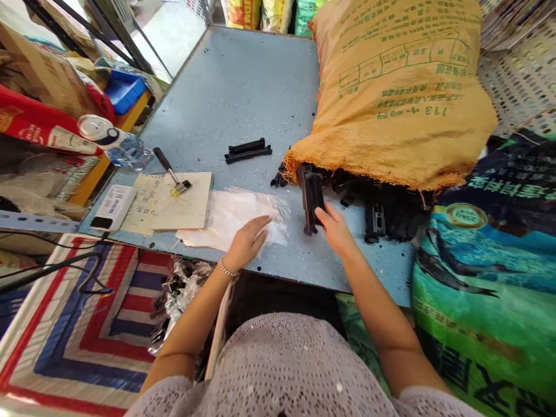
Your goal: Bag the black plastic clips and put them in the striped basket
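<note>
My right hand (337,230) grips the near end of a long black plastic part (313,197), just in front of the open mouth of an orange woven sack (399,98). More black plastic parts (382,217) spill from that mouth onto the blue table (256,75). My left hand (247,242) has its fingers stretched out over a stack of clear plastic bags (237,214); whether it presses on them I cannot tell. Farther back, a pair of black plastic parts (248,151) lies side by side on the table.
Left of the bags, a black-handled brush (172,174) rests on a pale block (186,202). Beside them are a white box (113,207) and a tilted water bottle (125,147). A green and blue sack (486,289) stands at the right, a striped basket (99,313) below left.
</note>
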`<move>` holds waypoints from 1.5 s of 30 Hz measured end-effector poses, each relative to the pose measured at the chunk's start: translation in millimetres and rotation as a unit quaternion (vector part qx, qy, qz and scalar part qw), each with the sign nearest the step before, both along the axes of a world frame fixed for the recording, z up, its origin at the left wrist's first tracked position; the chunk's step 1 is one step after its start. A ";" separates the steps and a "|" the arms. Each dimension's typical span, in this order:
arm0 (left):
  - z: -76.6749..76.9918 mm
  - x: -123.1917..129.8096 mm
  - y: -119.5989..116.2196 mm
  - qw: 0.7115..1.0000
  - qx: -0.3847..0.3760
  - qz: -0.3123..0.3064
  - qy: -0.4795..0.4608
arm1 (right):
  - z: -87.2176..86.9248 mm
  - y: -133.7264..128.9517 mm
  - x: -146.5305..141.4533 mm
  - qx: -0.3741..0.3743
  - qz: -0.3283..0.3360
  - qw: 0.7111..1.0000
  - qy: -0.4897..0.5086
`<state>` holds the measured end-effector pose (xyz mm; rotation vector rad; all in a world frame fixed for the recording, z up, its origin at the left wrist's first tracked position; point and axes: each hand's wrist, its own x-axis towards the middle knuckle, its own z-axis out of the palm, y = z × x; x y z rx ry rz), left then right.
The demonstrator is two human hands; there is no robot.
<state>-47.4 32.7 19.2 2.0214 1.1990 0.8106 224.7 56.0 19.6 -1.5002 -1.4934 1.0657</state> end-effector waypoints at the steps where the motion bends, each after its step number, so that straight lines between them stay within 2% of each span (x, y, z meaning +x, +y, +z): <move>1: -2.9 19.3 1.5 0.998 -0.036 -0.022 -0.053 | 0.5 -18.6 -1.9 -0.047 0.031 0.996 0.071; 2: -4.8 37.4 1.9 0.991 -0.069 -0.036 -0.106 | 1.9 -36.7 -3.9 -0.086 0.060 0.988 0.117; 4: -5.4 67.6 -1.4 0.974 -0.123 -0.036 -0.185 | 6.9 -66.1 -5.2 -0.120 0.096 0.981 0.119; 6: -2.7 88.4 -9.3 0.967 -0.159 -0.012 -0.201 | 13.4 -80.4 -0.9 -0.090 0.065 0.994 0.021; 8: 0.3 100.7 -18.9 0.966 -0.184 -0.007 -0.180 | 19.3 -78.9 7.2 -0.030 -0.006 0.994 -0.106; 10: 1.1 108.0 -27.2 0.967 -0.194 -0.013 -0.167 | 22.6 -67.3 14.6 0.019 -0.057 0.981 -0.183; 11: 0.4 110.7 -29.9 0.967 -0.191 -0.009 -0.166 | 23.1 -61.0 16.7 0.024 -0.056 0.981 -0.187; 14: -4.1 115.7 -30.2 0.969 -0.165 0.063 -0.171 | 21.7 -55.7 13.6 -0.018 0.000 0.995 -0.100; 16: -6.5 115.0 -25.2 0.965 -0.164 0.103 -0.179 | 19.9 -68.9 5.0 -0.015 0.055 0.995 -0.082; 18: -6.8 111.5 -18.9 0.956 -0.184 0.119 -0.197 | 18.0 -89.7 -4.3 0.022 0.099 0.985 -0.136; 20: -5.8 107.5 -13.8 0.948 -0.194 0.132 -0.213 | 16.5 -105.7 -7.8 0.032 0.129 0.972 -0.191; 22: -5.6 105.6 -11.6 0.955 -0.177 0.134 -0.198 | 16.7 -106.6 -0.1 0.011 0.138 0.968 -0.209; 23: -6.4 106.1 -12.0 0.963 -0.164 0.122 -0.173 | 17.7 -100.5 8.7 0.007 0.111 0.968 -0.227; 25: -9.8 109.9 -16.1 0.981 -0.143 0.086 -0.095 | 21.0 -78.0 34.8 0.022 -0.018 0.950 -0.310; 27: -14.6 115.7 -23.4 0.988 -0.137 0.076 -0.002 | 24.0 -50.6 67.1 0.023 -0.174 0.890 -0.420; 29: -18.3 120.2 -30.7 0.984 -0.138 0.089 0.063 | 25.9 -29.7 97.8 -0.024 -0.225 0.852 -0.472; 30: -19.0 121.3 -33.2 0.983 -0.136 0.095 0.074 | 26.7 -24.3 110.2 -0.049 -0.226 0.852 -0.471; 31: -18.5 121.5 -34.7 0.985 -0.129 0.094 0.070 | 27.6 -23.0 119.7 -0.070 -0.222 0.862 -0.449; 33: -14.2 120.8 -34.4 0.991 -0.103 0.083 0.019 | 30.2 -31.8 127.2 -0.092 -0.211 0.909 -0.346; 35: -5.9 121.0 -31.0 0.992 -0.092 0.057 -0.068 | 33.7 -51.2 117.8 -0.105 -0.179 0.964 -0.169; 36: -0.6 122.1 -29.0 0.987 -0.105 0.032 -0.119 | 35.7 -62.3 107.3 -0.113 -0.147 0.980 -0.070; 38: 10.6 125.6 -25.5 0.959 -0.169 -0.026 -0.226 | 40.2 -81.9 79.3 -0.118 -0.066 0.987 0.083; 39: 16.2 127.2 -24.6 0.937 -0.211 -0.047 -0.275 | 43.0 -88.5 64.5 -0.110 -0.024 0.988 0.111; 40: 21.5 128.0 -24.5 0.915 -0.250 -0.053 -0.313 | 46.1 -91.9 50.8 -0.091 0.009 0.991 0.100; 42: 30.9 126.5 -26.0 0.882 -0.311 -0.024 -0.354 | 52.7 -88.3 30.5 -0.010 0.014 1.000 -0.010; 43: 35.0 124.4 -27.4 0.870 -0.338 -0.004 -0.359 | 55.7 -81.7 24.3 0.041 -0.001 0.996 -0.085; 45: 41.7 118.9 -29.6 0.851 -0.381 0.027 -0.360 | 60.1 -62.8 17.6 0.135 -0.028 0.969 -0.204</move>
